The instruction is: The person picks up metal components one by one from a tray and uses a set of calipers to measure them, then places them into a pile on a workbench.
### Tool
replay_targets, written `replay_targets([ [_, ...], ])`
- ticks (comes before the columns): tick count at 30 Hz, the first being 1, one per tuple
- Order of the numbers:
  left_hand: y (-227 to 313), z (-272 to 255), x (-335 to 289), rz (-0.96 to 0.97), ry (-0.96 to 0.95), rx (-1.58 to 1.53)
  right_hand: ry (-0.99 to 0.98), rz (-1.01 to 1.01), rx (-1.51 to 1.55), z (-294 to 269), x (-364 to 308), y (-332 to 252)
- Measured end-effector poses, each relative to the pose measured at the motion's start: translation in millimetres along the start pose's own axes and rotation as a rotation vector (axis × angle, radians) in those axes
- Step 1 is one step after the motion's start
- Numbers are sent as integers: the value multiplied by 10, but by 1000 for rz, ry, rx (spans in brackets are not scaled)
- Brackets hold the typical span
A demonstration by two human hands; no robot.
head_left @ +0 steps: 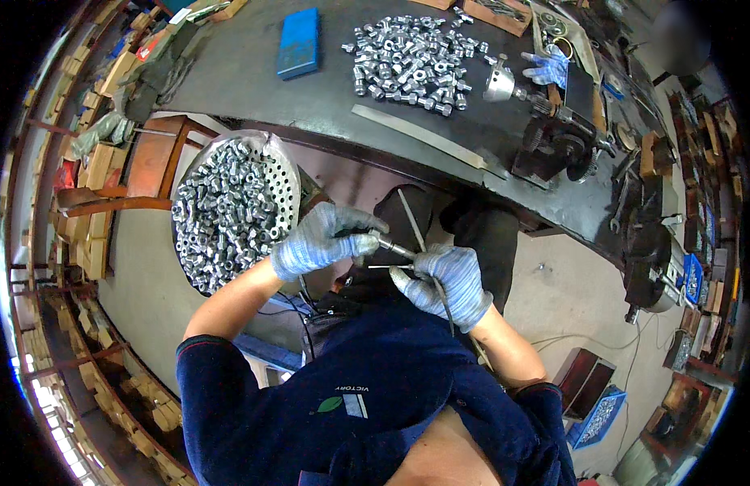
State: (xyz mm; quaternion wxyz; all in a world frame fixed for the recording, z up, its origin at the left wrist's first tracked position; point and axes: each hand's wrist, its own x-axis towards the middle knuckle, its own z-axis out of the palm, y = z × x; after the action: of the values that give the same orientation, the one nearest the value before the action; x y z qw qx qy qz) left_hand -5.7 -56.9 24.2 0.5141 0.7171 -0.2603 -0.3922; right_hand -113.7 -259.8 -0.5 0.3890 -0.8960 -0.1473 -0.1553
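My left hand (325, 240), in a grey-blue knit glove, pinches a small silver metal fitting (378, 240) in front of my lap. A short metal shaft (398, 249) runs from that fitting toward my right hand (450, 283), gloved alike and closed. Through the right hand's grip passes a long, thin metal file (411, 219), slanting from my knees toward my chest. A thin, pale metal pin (389, 266) also sticks out by the right fingers. Just left of my left hand stands a round perforated metal basin (287, 182) heaped with silver fittings (229, 212).
On the dark workbench (229, 81) lie a pile of fittings (411, 61), a blue case (299, 44) and a flat metal bar (415, 134). A chucked machine (553, 142) and blue-white gloves (547, 66) are at right. A wooden chair (152, 166) stands left; a blue crate (598, 417) sits lower right.
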Motion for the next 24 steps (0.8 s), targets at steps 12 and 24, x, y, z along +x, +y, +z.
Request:
replay_targets([
  [12, -194, -109, 162, 327, 378, 592, 53, 89, 242, -158, -126, 12],
  [24, -239, -34, 190, 284, 490, 858, -23, -50, 352, -170, 30, -262],
])
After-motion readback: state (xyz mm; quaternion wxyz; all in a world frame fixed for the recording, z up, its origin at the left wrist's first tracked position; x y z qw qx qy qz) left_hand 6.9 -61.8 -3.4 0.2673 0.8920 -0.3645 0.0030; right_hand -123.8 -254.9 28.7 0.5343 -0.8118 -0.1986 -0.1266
